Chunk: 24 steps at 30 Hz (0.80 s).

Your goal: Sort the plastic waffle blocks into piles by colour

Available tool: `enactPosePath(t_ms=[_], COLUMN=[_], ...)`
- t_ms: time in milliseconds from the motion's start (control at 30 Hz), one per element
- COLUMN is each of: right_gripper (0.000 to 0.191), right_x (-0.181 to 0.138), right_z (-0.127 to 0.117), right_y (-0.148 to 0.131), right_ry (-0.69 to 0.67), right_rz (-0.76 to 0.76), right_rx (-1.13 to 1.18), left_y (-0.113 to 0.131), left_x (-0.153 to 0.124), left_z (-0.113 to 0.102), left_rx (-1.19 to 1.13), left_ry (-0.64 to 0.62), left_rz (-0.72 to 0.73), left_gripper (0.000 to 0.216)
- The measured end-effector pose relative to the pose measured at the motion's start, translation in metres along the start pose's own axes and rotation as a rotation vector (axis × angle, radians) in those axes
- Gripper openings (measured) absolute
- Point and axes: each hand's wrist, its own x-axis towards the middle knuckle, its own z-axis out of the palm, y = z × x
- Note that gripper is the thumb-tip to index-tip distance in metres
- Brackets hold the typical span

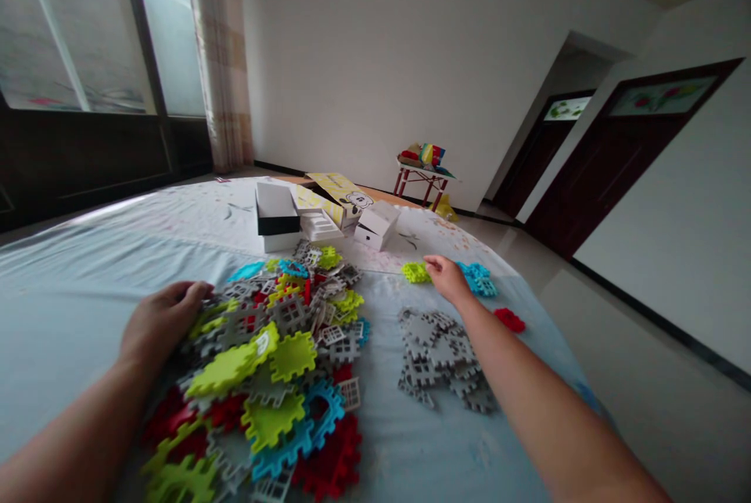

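Observation:
A mixed heap of notched plastic building tiles [287, 315] in grey, lime green, blue and red lies in front of me. My left hand [167, 315] rests at the heap's left edge, its fingers curled together. What they hold, if anything, is hidden. To the right, my right hand [446, 274] is beside a small group of lime-green tiles [415, 273]. Its fingertips are pinched, and I cannot make out anything between them. Below that hand lies a pile of grey tiles [437, 354]. Blue tiles [478, 280] and a red tile [509, 321] sit beyond my right forearm.
Across the cloth-covered table [88, 276] stand an open white-and-black box [278, 213], a yellow printed carton [340, 194] and a small white box [375, 225]. Behind them is a small side table [422, 173] bearing colourful packages. A window is at left, doors at right.

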Motion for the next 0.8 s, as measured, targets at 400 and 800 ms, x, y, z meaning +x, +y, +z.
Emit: enactPosePath(t_ms=[400,800], right_gripper=[0.022,0.016], right_x=[-0.108,-0.132], right_z=[0.019,0.036], right_y=[-0.134,-0.157], right_ry=[-0.424,-0.408], right_rz=[-0.59,-0.691], right_rx=[0.196,0.207], left_y=[0.004,0.005], left_x=[-0.006,-0.005], left_z=[0.0,-0.001], left_rx=[-0.047,-0.022], left_ry=[0.02,0.03], left_rz=[0.035,0.022], left_gripper=[0.043,0.044])
